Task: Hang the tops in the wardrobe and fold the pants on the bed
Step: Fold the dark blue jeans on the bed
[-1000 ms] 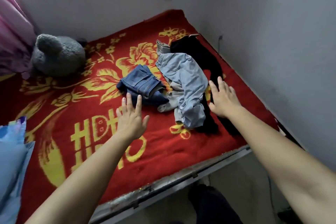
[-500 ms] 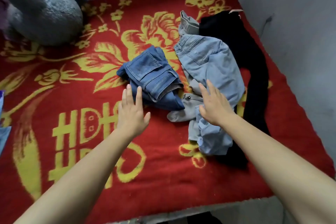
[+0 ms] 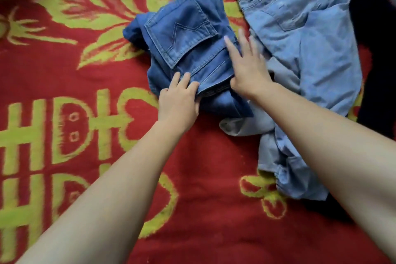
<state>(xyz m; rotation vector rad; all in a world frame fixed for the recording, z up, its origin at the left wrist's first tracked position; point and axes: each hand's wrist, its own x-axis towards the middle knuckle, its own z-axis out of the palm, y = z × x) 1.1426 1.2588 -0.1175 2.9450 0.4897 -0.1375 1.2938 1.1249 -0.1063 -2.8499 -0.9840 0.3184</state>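
While both bare forearms reach in from the near edge, the dark blue jeans lie as a rough folded bundle in the middle of the bed, on a red blanket woven with yellow flowers and block letters. A back pocket with pale stitching faces up on top of the bundle. The left hand is at the near left corner of it, fingers bent over the folded edge and thumb tucked against the waistband, so it grips the denim there. The right hand lies flat along the right side of the same bundle, fingers straight and a little spread, the forefinger reaching farthest, beside the pocket; it presses on the cloth without closing round it. Just to the right, touching the dark pair, the light blue jeans sprawl unfolded and crumpled, waistband at the far end and legs bunched toward the near right, partly under the right forearm. A pale grey piece of fabric shows between the two pairs at the near side; whether it belongs to either I cannot tell. Farther right, a black garment lies under and beyond the light jeans, running along the right edge of view.
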